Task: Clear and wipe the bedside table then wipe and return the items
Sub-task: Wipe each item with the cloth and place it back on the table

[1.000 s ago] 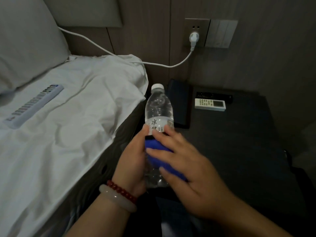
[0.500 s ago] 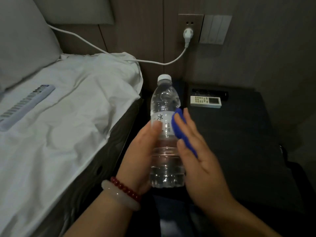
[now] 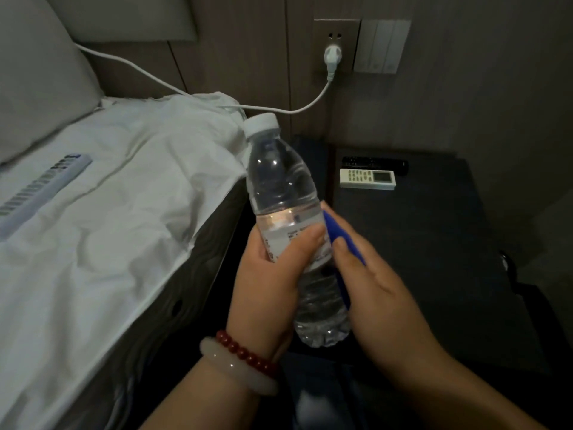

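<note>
The left hand (image 3: 266,280) grips the bottle (image 3: 282,181) round its label, thumb across the front and fingers hidden behind it. The bottle is off the bench (image 3: 434,243), in the gap between the bed (image 3: 108,243) and the bench's left edge. It tilts slightly, its white cap (image 3: 261,121) leaning far and left and its base near, just right of the left wrist. It is clear and about two-thirds full. The right hand (image 3: 381,293) lies along the bottle's right side, holding a blue cloth (image 3: 344,237) between thumb and fingers and pressing it against the label; one fingertip touches the bottle just above the cloth. The two hands nearly meet at the label. The left wrist wears a pale bangle (image 3: 238,372) and red beads (image 3: 248,355). At the far side of the bench a white remote (image 3: 367,179) lies just in front of a black remote (image 3: 375,162), well apart from the hands. On the bed to the left lies a long pale strip (image 3: 40,190); whether it is a remote or a power strip I cannot tell. A white plug (image 3: 331,55) sits in the wall socket, and its cable (image 3: 155,79) runs left behind the pillow (image 3: 37,82).
</note>
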{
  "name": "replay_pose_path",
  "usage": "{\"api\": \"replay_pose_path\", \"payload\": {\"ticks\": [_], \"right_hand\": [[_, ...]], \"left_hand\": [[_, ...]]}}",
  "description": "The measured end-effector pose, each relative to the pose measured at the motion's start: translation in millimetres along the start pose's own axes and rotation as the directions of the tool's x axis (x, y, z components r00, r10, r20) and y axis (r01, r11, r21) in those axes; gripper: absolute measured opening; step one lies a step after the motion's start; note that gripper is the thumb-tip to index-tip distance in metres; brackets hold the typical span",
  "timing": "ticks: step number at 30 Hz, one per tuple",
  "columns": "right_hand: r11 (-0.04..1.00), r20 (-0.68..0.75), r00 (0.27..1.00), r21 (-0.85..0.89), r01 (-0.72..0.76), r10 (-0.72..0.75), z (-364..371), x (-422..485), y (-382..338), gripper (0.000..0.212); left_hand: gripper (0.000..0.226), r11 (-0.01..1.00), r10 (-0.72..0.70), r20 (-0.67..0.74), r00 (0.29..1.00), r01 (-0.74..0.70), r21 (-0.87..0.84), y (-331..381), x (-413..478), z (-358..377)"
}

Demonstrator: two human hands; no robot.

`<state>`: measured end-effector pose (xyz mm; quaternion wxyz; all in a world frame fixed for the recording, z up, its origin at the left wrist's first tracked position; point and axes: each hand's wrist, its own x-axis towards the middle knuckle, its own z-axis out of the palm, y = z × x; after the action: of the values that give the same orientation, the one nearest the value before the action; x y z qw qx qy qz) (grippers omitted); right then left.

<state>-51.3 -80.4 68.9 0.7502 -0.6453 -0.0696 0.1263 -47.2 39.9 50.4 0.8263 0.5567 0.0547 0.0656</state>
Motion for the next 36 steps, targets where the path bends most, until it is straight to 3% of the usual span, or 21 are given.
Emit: {"api": "replay_pose_path", "payload": {"ticks": [3, 6, 9, 12, 16, 20, 25, 27, 29, 30, 31, 32, 33, 35, 36], "right_hand": [[0.939, -0.051, 0.964, 0.247, -0.240, 0.261, -1, 9, 12, 0.031], [0.721, 0.003, 0.874, 0.564, -0.404, 0.487, -1, 13, 12, 0.040], [0.574, 0.068, 0.848, 0.708, -0.411, 0.525, 2, 4, 14, 0.048], [0.464, 0.132, 0.813, 0.764, -0.448, 0.568, -1, 7, 18, 0.054], [0.363, 0.162, 0.784, 0.817, -0.447, 0.599, -2, 17, 25, 0.054], [0.397, 0.159, 0.793, 0.797, -0.455, 0.589, -6, 15, 24, 0.052], [0.492, 0.026, 0.794, 0.773, -0.402, 0.607, -29, 22, 18, 0.045], [0.585, -0.074, 0.784, 0.709, -0.394, 0.617, -43, 21, 17, 0.040], [0.784, -0.335, 0.760, 0.516, -0.346, 0.556, -61, 18, 20, 0.030], [0.901, -0.478, 0.767, 0.284, -0.327, 0.429, -68, 17, 21, 0.023], [0.955, -0.527, 0.814, -0.014, -0.296, 0.245, -76, 16, 23, 0.014], [0.924, -0.456, 0.885, -0.290, -0.248, 0.094, -80, 15, 24, 0.018], [0.850, -0.342, 0.939, -0.482, -0.211, 0.040, -86, 17, 28, 0.039], [0.793, -0.217, 0.975, -0.585, -0.169, 0.047, -94, 25, 37, 0.070], [0.805, -0.215, 0.976, -0.577, -0.140, 0.015, -96, 30, 40, 0.071]], "left_hand": [[0.056, 0.987, 0.115, -0.004, 0.993, -0.114, 0.109, 5, 2, 1], [0.041, 0.925, 0.250, 0.035, 0.968, -0.249, 0.286, 11, -3, 11], [0.046, 0.856, 0.381, -0.009, 0.925, -0.349, 0.380, 18, 0, 14], [0.046, 0.876, 0.378, -0.050, 0.925, -0.339, 0.343, 19, 0, 16], [0.046, 0.850, 0.384, 0.023, 0.923, -0.364, 0.381, 13, -3, 24], [0.049, 0.797, 0.432, 0.023, 0.902, -0.394, 0.458, 15, 15, 23], [0.049, 0.830, 0.354, -0.056, 0.934, -0.286, 0.479, 10, 37, 20], [0.053, 0.829, 0.322, -0.051, 0.945, -0.255, 0.497, 4, 44, 17], [0.058, 0.806, 0.298, -0.016, 0.955, -0.242, 0.540, -4, 50, 20], [0.059, 0.803, 0.283, 0.002, 0.959, -0.238, 0.546, -9, 51, 22], [0.060, 0.811, 0.265, 0.022, 0.964, -0.235, 0.535, -15, 52, 26], [0.059, 0.824, 0.243, 0.040, 0.969, -0.228, 0.518, -22, 52, 30], [0.058, 0.839, 0.209, 0.060, 0.976, -0.211, 0.501, -30, 53, 35], [0.052, 0.854, 0.135, 0.120, 0.984, -0.177, 0.489, -46, 55, 51], [0.051, 0.847, 0.110, 0.153, 0.982, -0.174, 0.502, -57, 59, 59]]}}
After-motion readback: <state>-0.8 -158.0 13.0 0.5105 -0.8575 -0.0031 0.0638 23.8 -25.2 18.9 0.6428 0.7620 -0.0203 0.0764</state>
